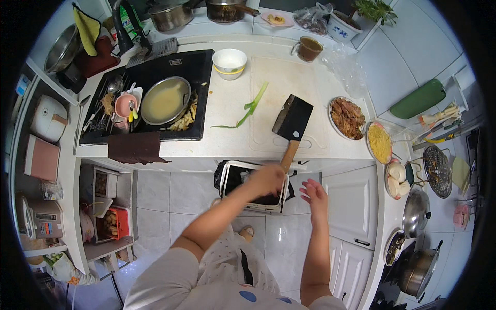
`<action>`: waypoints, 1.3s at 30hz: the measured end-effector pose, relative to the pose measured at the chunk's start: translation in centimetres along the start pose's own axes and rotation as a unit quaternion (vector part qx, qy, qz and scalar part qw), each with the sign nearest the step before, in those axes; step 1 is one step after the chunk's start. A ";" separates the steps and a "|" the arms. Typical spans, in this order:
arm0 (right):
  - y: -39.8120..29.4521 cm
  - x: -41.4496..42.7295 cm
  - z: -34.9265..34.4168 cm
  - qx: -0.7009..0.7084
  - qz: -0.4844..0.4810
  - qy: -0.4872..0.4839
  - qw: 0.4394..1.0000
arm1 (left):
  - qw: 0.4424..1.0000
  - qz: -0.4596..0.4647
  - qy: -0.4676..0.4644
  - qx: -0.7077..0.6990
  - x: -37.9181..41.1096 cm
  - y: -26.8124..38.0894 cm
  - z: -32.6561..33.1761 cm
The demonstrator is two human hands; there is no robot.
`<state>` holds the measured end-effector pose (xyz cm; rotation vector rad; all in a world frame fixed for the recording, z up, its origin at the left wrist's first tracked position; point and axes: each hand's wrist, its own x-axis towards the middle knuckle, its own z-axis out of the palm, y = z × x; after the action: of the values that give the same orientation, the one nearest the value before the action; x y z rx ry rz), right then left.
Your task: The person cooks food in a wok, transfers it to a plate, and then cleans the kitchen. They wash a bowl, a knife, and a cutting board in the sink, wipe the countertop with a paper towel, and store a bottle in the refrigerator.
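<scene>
My left hand (269, 179) is motion-blurred and reaches across over a bin (226, 176) lined with a black bag. It covers the end of the wooden handle of a cleaver (295, 116); whether its fingers grip that handle cannot be made out. The cleaver's dark blade is sharp in view over a pale cutting board (286, 73), its handle jutting past the counter's front edge. To the bin's right, my right hand (316, 195) is raised with bent fingers apart, holding nothing. A green onion piece (254, 104) lies across the board's left edge.
A black sink (193, 66) on the left holds a metal basin (164, 100) of cloudy liquid. Stacked bowls (229, 62) stand beside it. At right are plates of meat (347, 117), yellow shreds (379, 142) and buns (397, 176). A glass cup (308, 49) stands behind the board.
</scene>
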<state>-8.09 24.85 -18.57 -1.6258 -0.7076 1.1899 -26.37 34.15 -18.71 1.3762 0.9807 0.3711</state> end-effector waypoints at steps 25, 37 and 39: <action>1.8 9.2 10.2 0.050 0.070 0.137 0.987 | 0.943 0.229 0.235 0.050 14.6 11.3 -26.1; 0.1 8.1 11.0 0.038 0.119 0.154 0.980 | 0.878 0.129 0.461 -0.019 37.1 12.2 -36.3; -0.2 8.1 11.2 0.018 0.128 0.167 0.977 | 0.851 0.158 0.495 0.074 39.3 12.2 -38.0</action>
<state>-15.60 35.88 -22.05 -1.8681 -0.2668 1.0601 -28.80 90.14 -17.60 1.4851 1.6314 1.3750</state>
